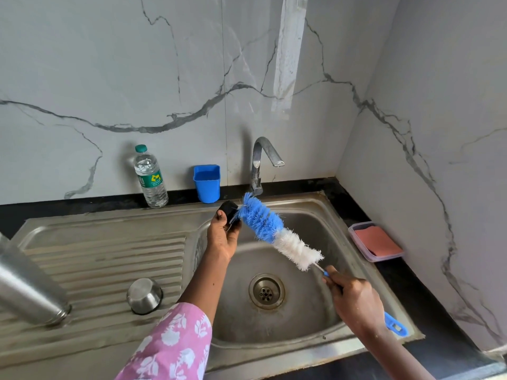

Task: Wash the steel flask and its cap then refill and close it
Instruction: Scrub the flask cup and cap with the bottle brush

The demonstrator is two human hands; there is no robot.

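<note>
Fingers (219, 215) of the left hand (223, 237) are curled round the small black flask cap (229, 208), pinching it by its sides above the back left corner of the stainless steel sink basin (354, 272). Those of the right hand (356, 303) are wrapped tight about the thin blue handle of the long blue-and-white bottle brush (277, 234), whose blue bristle tip is pressed against the cap's open face.

The steel flask (30, 286) leans at the left edge of the ribbed draining board (109, 259), mouth down, its rim touching the metal. Just beside it, toward the basin, a small steel cup (144, 295) sits upturned. I cannot tell from where I stand whether the flask rests steadily or is only propped.

Several things could go amiss. The cap is small and probably wet; held only by the fingertips while the brush pushes on it, it may twist loose and drop into the basin toward the drain (266, 290). The brush is gripped far down its handle, so its long springy head could flick off the cap and spray water over the dark surface. The chrome tap (263, 160) looks dry, so without running water soap might stay inside the cap. The tilted flask could slide along the ribs and roll if nudged by the pink floral sleeve (175, 344).
</note>
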